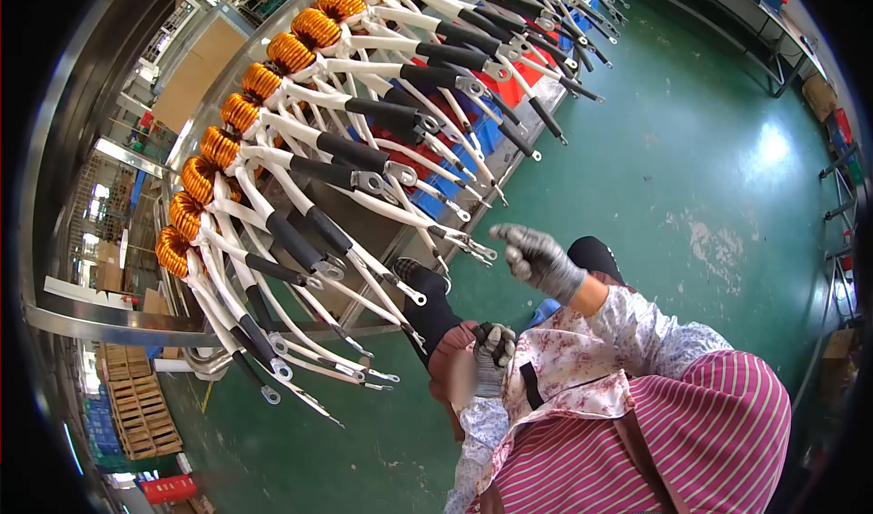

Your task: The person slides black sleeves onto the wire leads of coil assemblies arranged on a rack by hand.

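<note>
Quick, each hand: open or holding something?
Left hand: curled; can't tell if it holds anything.
Right hand: partly open, nothing visible in it, near cable ends.

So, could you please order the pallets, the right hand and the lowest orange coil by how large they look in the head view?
1. Pallets
2. Right hand
3. Lowest orange coil

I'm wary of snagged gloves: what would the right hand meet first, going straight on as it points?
The right hand would probably meet the cable-end ring terminals first; depth is unclear, so it might pass above or below.
</note>
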Motion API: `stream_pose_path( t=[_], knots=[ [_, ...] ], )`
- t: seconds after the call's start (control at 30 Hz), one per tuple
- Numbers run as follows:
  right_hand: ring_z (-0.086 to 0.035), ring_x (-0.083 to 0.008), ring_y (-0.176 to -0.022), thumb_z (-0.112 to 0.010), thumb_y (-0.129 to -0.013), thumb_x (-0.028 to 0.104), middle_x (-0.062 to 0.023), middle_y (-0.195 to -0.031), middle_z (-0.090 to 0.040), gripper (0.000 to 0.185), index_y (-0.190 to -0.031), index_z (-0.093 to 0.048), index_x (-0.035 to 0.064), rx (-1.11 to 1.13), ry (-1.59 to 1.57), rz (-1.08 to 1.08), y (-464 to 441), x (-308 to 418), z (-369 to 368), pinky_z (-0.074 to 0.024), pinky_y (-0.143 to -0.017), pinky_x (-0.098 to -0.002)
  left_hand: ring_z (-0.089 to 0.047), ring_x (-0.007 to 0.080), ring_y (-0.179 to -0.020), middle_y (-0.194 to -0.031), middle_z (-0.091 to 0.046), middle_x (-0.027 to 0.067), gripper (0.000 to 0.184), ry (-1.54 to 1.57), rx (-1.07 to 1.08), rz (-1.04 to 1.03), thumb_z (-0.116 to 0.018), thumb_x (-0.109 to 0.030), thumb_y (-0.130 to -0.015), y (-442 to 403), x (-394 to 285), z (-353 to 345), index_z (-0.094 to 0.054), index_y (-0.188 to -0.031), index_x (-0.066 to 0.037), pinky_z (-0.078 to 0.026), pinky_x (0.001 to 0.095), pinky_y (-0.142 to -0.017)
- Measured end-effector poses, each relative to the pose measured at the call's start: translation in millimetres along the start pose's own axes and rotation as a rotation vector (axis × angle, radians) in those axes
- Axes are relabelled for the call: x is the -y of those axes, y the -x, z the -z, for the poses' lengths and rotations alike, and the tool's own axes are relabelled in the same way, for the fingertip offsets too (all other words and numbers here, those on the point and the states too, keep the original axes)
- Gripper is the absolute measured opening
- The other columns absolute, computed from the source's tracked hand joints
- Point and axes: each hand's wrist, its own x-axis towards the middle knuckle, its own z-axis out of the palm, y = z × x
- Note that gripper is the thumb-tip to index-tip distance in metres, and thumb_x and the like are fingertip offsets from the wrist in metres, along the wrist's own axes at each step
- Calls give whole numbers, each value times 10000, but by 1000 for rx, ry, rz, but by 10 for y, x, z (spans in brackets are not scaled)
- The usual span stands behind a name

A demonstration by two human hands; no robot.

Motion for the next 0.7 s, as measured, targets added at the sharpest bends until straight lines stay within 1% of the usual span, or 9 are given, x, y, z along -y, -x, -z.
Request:
stream_pose_path(
  t=[0.03, 0.13, 0.23, 0.33, 0.43, 0.53, 0.63, 0.7],
  knots=[
    [-447, -62, -536, -494, -905, 265, 28, -697, -520, 370, -1179, -487, 17, 44, -52, 6, -11, 84, -40, -395, -501, -189, -517, 147, -524, -753, -586, 103, 182, -1, -10, 10, -503, -173, -902, 7, -3, -22, -546, -884, 3, -412, 218, -391],
    [-429, -67, -579, -483, -908, 293, 38, -668, -470, 398, -1177, -484, -1, 69, -256, -80, -8, 235, -207, -401, -565, -214, -508, 137, -515, -742, -580, 94, 176, 6, -35, 37, -507, -171, -899, 9, -41, -97, -546, -879, -1, -405, 211, -393],
    [-426, -74, -610, -490, -907, 286, 33, -667, -448, 377, -1128, -504, -18, 79, -197, -24, -5, 215, -175, -400, -601, -229, -499, 127, -507, -732, -574, 86, 171, -2, -52, 62, -510, -169, -897, 16, -75, -153, -546, -874, -4, -397, 204, -395],
    [-391, -73, -617, -499, -900, 293, 38, -683, -413, 368, -1092, -496, -20, 46, -115, 60, -78, 155, -35, -390, -614, -219, -490, 117, -498, -721, -568, 77, 165, -9, -68, 77, -513, -167, -895, 29, -85, -177, -546, -869, -7, -390, 196, -397],
    [-374, -70, -609, -505, -897, 293, 39, -688, -416, 339, -1044, -520, -12, 77, 8, 117, -92, 141, 6, -361, -587, -215, -481, 108, -489, -710, -562, 68, 159, -14, -79, 90, -517, -165, -892, 35, -83, -203, -546, -864, -11, -382, 189, -399],
    [-357, -68, -600, -507, -896, 297, 39, -689, -416, 339, -1034, -522, -12, 22, 47, 115, -110, 119, -2, -340, -572, -210, -472, 98, -481, -700, -555, 59, 154, -16, -83, 99, -520, -163, -890, 18, -74, -230, -546, -859, -14, -374, 182, -401],
    [-352, -66, -594, -501, -898, 310, 37, -689, -413, 354, -1038, -524, -15, 20, 99, 153, -149, 131, -44, -340, -564, -210, -463, 88, -472, -689, -549, 51, 149, -14, -99, 120, -523, -161, -888, 0, -128, -351, -546, -854, -18, -367, 174, -404],
    [-360, -63, -577, -510, -897, 299, 40, -673, -411, 345, -1024, -540, -20, 13, 39, 130, -139, 143, -97, -344, -551, -214, -486, 127, -495, -732, -567, 84, 153, -21, -165, 162, -513, -150, -892, 74, -227, -561, -528, -872, 2, -398, 202, -414]
  ],
)
